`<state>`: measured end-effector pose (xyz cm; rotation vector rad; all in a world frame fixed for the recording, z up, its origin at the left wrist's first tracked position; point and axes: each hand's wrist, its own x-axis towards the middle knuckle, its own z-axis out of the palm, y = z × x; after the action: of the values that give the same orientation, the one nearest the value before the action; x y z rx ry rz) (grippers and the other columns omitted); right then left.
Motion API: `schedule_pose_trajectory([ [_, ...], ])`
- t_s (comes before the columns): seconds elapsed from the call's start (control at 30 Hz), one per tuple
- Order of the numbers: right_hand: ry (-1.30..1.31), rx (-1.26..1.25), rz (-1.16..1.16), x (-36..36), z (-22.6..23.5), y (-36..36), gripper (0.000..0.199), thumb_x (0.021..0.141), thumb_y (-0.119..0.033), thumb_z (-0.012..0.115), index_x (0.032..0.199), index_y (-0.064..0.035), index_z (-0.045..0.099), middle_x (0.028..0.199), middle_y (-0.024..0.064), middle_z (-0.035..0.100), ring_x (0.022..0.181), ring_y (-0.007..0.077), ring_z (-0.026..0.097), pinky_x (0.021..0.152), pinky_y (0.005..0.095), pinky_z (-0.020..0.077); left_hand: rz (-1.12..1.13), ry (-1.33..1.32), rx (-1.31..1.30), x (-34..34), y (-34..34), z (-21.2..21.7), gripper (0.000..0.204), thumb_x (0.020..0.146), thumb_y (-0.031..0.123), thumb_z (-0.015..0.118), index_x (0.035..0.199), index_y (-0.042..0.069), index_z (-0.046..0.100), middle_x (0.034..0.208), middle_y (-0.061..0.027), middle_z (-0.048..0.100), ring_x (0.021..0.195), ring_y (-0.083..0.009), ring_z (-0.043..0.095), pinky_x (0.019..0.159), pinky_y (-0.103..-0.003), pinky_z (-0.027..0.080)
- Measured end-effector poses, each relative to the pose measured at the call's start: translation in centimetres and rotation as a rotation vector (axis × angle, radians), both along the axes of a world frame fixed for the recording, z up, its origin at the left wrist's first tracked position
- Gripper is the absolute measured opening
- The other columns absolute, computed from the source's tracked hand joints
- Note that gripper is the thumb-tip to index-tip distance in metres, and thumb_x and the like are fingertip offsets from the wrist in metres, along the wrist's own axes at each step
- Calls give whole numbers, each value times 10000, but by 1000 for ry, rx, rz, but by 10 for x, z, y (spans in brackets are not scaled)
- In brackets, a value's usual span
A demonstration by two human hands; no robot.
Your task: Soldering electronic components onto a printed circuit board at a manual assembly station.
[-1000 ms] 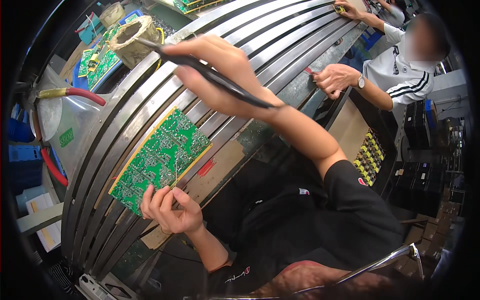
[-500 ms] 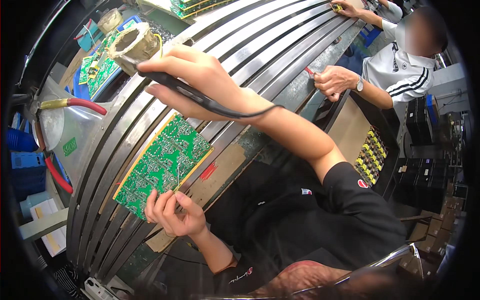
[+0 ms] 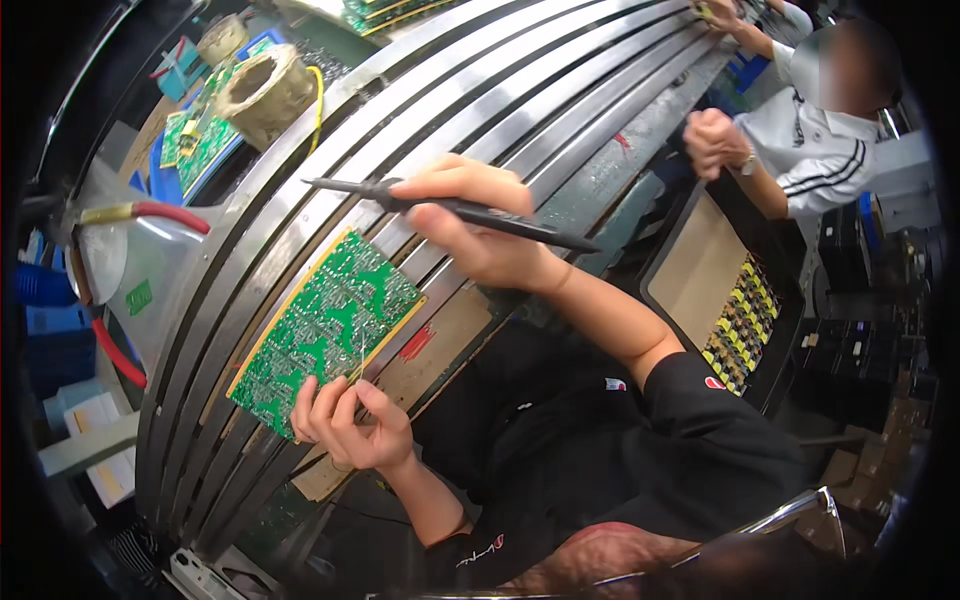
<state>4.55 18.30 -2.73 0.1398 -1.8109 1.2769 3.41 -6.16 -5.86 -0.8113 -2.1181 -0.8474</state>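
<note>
A green circuit board (image 3: 325,330) with pale edge strips and many small solder points lies on the metal rails. At its near corner, my left hand (image 3: 350,425) pinches a thin solder wire (image 3: 362,352), which sticks up above the board. Some of the left fingers rest at the board's edge. Raised past the board's far right corner, my right hand (image 3: 490,255) grips a black soldering iron (image 3: 525,227) like a pen. The iron's tip points left, above the rails and apart from the board.
Beyond the rails stand a tan, crusted round pot (image 3: 265,95) and more green boards (image 3: 205,150). To the right, a black tray (image 3: 690,240) holds several yellow-and-black components (image 3: 740,320). A co-worker's hand (image 3: 715,140) is above the tray's far end.
My right hand and the soldering iron have drawn back from the pot, rightward and toward me. My left hand has barely moved. The co-worker's near hand has moved right.
</note>
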Motion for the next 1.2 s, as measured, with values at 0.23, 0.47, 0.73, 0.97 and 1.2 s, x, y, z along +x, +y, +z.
schedule_pose_trajectory([
  [0.23, -10, -246, 184, 42, -7, -7, 317, 811, -64, 619, 1092, 52, 709, 936, 171, 702, 738, 237, 590, 702, 323, 492, -12, -26, -21, 1, -8, 3, 123, 795, 75, 681, 856, 140, 596, 1000, -7, 699, 1059, -284, 651, 987, -470, 424],
  [0.47, -46, -53, 305, 76, -16, -11, 298, 811, -101, 643, 1051, 63, 708, 851, 164, 681, 706, 248, 564, 697, 356, 489, -16, -74, 5, 8, 0, 0, 137, 780, 96, 698, 858, 141, 595, 1005, -4, 694, 1064, -276, 639, 966, -458, 419],
  [0.73, -114, 32, 330, 79, -27, -17, 257, 815, -108, 655, 1007, 53, 714, 826, 160, 670, 673, 254, 552, 677, 367, 489, -33, -74, 25, 6, -4, -7, 141, 772, 100, 700, 854, 140, 593, 1006, -4, 692, 1059, -273, 635, 950, -451, 423],
  [0.97, -129, 62, 318, 78, -33, -18, 258, 835, -153, 633, 1002, 35, 694, 793, 157, 652, 663, 247, 535, 667, 390, 457, -36, -80, 36, 6, -6, -11, 142, 772, 105, 701, 852, 139, 589, 998, -1, 693, 1060, -272, 635, 947, -455, 425],
  [1.2, -100, 74, 313, 76, -31, -22, 273, 863, -200, 605, 1022, 10, 677, 760, 149, 637, 641, 239, 515, 670, 411, 425, -37, -98, 21, 6, -10, -5, 145, 772, 107, 704, 854, 138, 588, 985, 4, 695, 1061, -271, 635, 948, -457, 423],
])
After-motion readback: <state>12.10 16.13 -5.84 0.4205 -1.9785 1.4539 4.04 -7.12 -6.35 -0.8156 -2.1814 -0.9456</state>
